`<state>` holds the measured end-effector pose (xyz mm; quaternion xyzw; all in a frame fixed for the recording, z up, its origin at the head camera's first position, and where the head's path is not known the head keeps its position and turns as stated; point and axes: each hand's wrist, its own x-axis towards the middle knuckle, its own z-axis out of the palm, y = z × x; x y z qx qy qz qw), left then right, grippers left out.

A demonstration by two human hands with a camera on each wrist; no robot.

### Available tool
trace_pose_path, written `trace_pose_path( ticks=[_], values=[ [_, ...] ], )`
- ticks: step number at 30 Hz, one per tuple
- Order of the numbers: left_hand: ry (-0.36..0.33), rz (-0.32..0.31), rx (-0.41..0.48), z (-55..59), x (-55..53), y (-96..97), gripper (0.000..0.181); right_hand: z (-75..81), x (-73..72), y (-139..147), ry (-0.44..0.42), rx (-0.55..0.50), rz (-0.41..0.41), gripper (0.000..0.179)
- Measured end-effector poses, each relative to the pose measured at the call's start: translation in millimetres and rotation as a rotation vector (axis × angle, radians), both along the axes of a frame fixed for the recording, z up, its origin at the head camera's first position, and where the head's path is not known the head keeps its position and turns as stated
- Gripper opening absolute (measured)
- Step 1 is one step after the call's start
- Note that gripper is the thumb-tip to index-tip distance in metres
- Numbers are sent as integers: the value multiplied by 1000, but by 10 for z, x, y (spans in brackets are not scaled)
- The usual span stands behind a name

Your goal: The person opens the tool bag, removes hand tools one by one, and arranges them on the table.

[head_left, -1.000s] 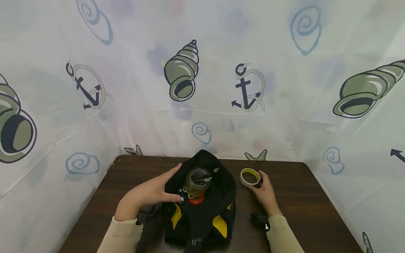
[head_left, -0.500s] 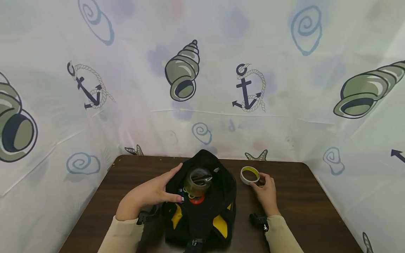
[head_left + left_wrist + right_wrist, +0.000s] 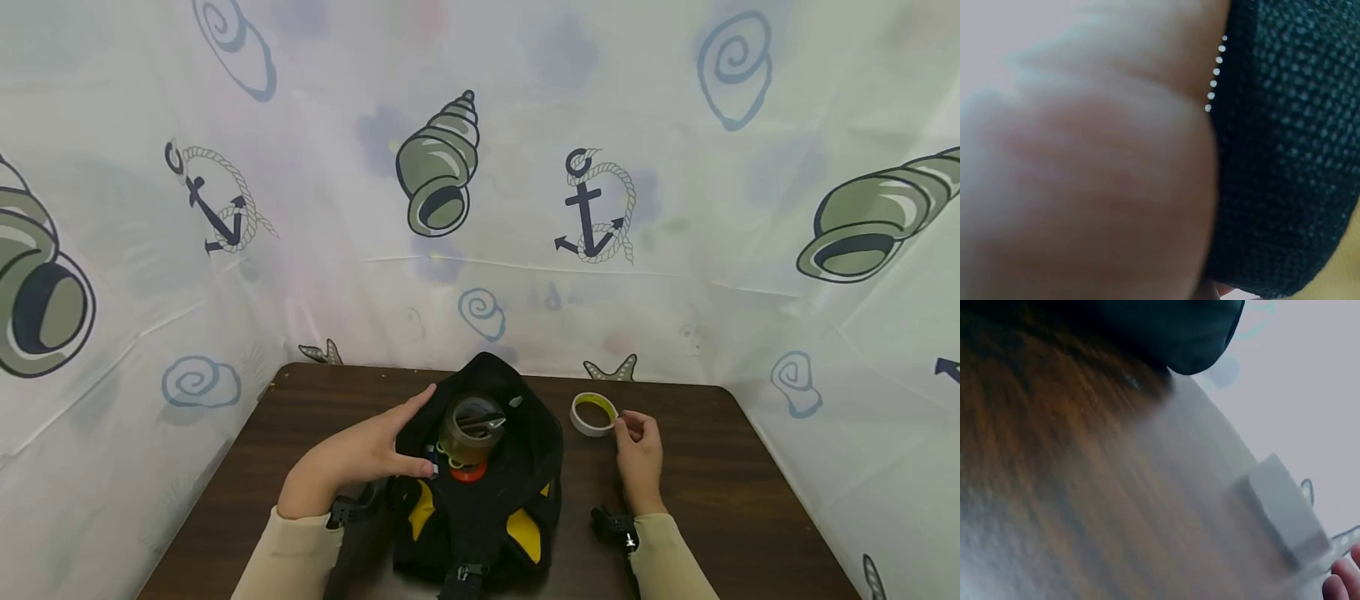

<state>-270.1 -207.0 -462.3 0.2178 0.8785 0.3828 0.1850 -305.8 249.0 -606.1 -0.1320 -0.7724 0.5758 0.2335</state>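
A black bag with yellow patches (image 3: 517, 546) stands on the table, its top open. My left hand (image 3: 356, 454) holds the bag's left side, thumb in front and index finger along the rim; the other fingers are hidden. Inside show a brownish see-through roll (image 3: 455, 446), a metal-tipped tool (image 3: 491, 423) and a red round piece (image 3: 468, 473). A white tape roll (image 3: 581, 426) with a yellow inner face lies right of the bag. My right hand (image 3: 639, 454) is beside it, fingers loosely bent and holding nothing; whether the thumb touches the roll I cannot tell.
The brown wooden table (image 3: 720, 500) reaches back to a white cloth (image 3: 517, 317) printed with shells and anchors. A black band (image 3: 1285, 156) fills the right of the left wrist view. A buckled strap (image 3: 461, 575) hangs at the bag's front.
My right hand has let go of the tape roll and drawn slightly right, its fingers bending in. The roll stays nearly in place. My left hand keeps its hold on the bag.
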Motion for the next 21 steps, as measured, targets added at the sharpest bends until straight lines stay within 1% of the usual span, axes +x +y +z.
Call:
trace_pose_path(
  ticks=[3,5,7,10,12,14,16,18,21],
  values=[
    [-2,-3,-1,10,2,-4,118,145,18,-64,107,9,-18,30],
    [-1,-2,-3,19,2,-6,118,315,48,-135,177,20,-3,27],
    [6,-5,-6,25,-2,-14,118,528,90,-229,248,16,44,26],
    [16,-9,-9,31,-5,-25,119,874,211,-394,297,-7,161,25],
    [17,-8,-8,30,-6,-30,119,1095,315,-516,289,-26,248,26],
    [16,-7,-5,29,-5,-29,118,1275,426,-632,256,-30,323,25],
    [12,-11,-2,22,-6,-28,118,1402,522,-733,226,-36,382,26],
    [6,-12,1,14,-5,-27,118,1499,606,-826,205,-40,423,27],
    [0,-9,0,12,-4,-23,119,1610,674,-940,200,-63,485,29]
  ],
)
